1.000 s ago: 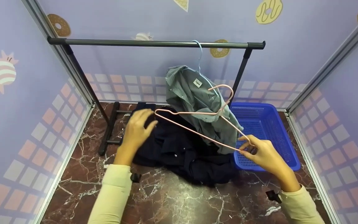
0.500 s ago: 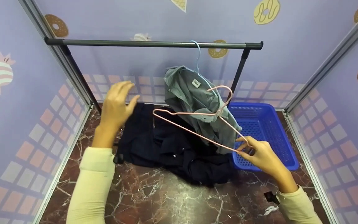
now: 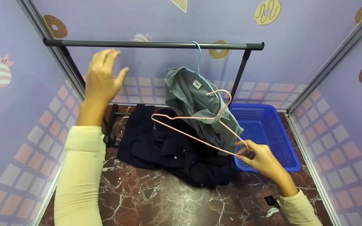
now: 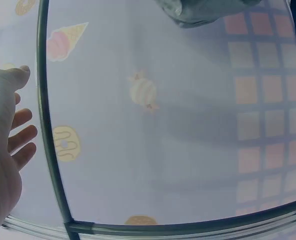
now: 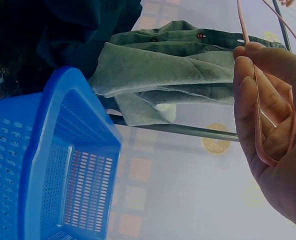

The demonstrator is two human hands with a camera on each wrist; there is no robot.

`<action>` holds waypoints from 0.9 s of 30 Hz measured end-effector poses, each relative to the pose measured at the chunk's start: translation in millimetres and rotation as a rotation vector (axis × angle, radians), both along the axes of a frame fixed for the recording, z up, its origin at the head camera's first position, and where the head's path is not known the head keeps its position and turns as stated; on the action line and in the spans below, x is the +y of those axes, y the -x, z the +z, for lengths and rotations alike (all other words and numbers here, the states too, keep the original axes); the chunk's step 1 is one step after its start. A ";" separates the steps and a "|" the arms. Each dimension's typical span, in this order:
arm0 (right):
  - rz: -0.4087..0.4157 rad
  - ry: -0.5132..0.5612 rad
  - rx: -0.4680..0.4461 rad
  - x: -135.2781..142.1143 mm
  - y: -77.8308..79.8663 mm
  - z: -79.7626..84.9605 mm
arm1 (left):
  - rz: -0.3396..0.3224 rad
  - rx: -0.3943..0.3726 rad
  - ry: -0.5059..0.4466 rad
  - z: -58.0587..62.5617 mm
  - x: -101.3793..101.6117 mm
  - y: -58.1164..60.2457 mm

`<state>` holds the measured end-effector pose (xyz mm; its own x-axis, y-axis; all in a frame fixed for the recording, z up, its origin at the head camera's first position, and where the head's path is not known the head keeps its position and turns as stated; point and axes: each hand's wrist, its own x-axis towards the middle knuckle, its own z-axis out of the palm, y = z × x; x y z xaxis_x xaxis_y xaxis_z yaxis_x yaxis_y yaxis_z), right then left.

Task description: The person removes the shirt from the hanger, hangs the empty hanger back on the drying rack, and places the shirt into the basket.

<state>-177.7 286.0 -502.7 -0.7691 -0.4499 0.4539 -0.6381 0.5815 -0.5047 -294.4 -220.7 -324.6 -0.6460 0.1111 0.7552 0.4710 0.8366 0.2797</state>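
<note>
A pink clothes hanger (image 3: 187, 118) is held by its lower right corner in my right hand (image 3: 260, 158), thumb and fingers pinching the thin wire. In the right wrist view the hanger's rounded end (image 5: 260, 145) lies inside that hand's curled fingers. Raised at the left, my left hand (image 3: 101, 78) has its fingers extended and holds nothing, just below the rack's bar in the head view. Behind the pink hanger, a grey-green shirt (image 3: 184, 89) hangs aslant from a light blue hanger (image 3: 199, 55) hooked on the black rail (image 3: 130, 44).
Dark navy clothing (image 3: 168, 153) lies heaped on the brown marbled floor (image 3: 168, 201) beneath the shirt. A blue plastic basket (image 3: 278, 135) stands at the right, behind my right hand. Patterned lilac walls (image 3: 341, 47) enclose the rack at the back and both sides.
My left hand has come away from the pink hanger's left end and risen up and leftward toward the rail. The right hand still holds the hanger, nearly in place.
</note>
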 end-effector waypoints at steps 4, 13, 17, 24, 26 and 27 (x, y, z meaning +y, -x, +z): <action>0.003 -0.003 -0.013 -1.8 -1.4 -2.2 | 0.027 -0.013 -0.001 13.8 -2.7 6.3; 0.006 0.002 -0.030 -3.4 -3.4 -3.7 | 0.114 -0.124 0.016 29.8 -14.6 26.0; 0.012 0.003 -0.030 -3.0 -3.6 -4.8 | 0.150 -0.167 0.044 35.0 -20.2 33.6; 0.005 0.005 -0.028 -3.4 -4.1 -6.0 | 0.182 -0.193 0.028 34.8 -25.8 43.7; 0.002 0.003 -0.027 -3.2 -4.1 -5.3 | 0.192 -0.186 0.005 33.5 -26.0 45.5; 0.000 0.003 -0.028 -2.9 -4.2 -5.0 | 0.199 -0.184 -0.008 33.0 -25.7 46.3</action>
<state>-173.5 283.1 -507.7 -0.7815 -0.4481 0.4341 -0.6237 0.5800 -0.5241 -340.7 -246.4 -291.5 -0.7811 -0.0372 0.6232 0.2379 0.9051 0.3523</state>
